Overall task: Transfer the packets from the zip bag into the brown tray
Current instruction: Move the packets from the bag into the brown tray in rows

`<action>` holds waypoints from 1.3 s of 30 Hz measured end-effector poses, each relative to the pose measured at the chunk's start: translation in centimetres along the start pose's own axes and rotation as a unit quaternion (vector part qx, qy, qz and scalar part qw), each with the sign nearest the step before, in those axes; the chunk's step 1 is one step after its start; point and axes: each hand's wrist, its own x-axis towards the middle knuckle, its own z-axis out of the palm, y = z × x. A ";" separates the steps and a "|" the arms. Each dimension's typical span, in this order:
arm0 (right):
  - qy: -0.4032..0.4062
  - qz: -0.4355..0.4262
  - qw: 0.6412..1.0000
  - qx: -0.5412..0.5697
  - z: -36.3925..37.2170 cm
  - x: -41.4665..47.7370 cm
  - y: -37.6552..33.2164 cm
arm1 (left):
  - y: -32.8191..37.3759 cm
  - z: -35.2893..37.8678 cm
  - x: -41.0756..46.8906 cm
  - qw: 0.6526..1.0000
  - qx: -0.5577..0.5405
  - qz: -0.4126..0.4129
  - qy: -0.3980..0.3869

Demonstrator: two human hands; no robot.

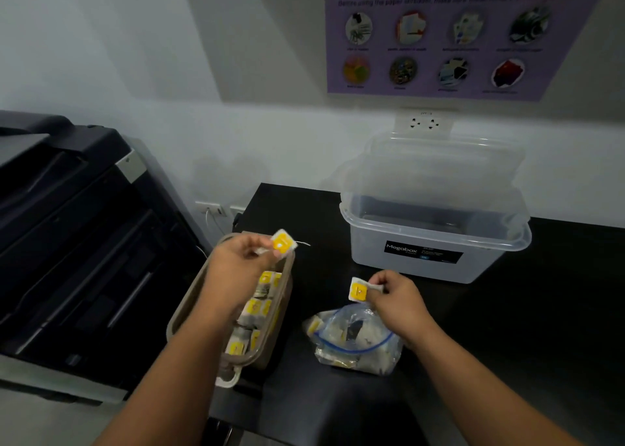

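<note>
Yellow-and-white square paper packet (283, 242): pinched in the fingers of the left hand (236, 259), over the far end of the brown oblong plastic tray (185, 305) at the tabletop's left edge, probably to drop among the stored packets (253, 307). Second matching packet (357, 290): pinched by the right hand (395, 298) above the crinkled clear zip bag (355, 344), open-mouthed on the black tabletop (507, 310), apparently just drawn out.
</note>
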 end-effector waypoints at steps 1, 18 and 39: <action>-0.004 0.006 0.999 0.039 0.2 0.1 -0.5 | -0.5 -1.0 0.5 0.999 0.011 -0.019 0.023; -0.136 0.011 0.979 0.148 4.1 1.0 -5.0 | -7.4 -1.4 4.2 0.878 0.467 -0.100 0.037; -0.177 0.044 0.967 0.180 4.5 1.0 -5.3 | -7.3 -0.2 5.5 0.794 0.590 -0.126 -0.075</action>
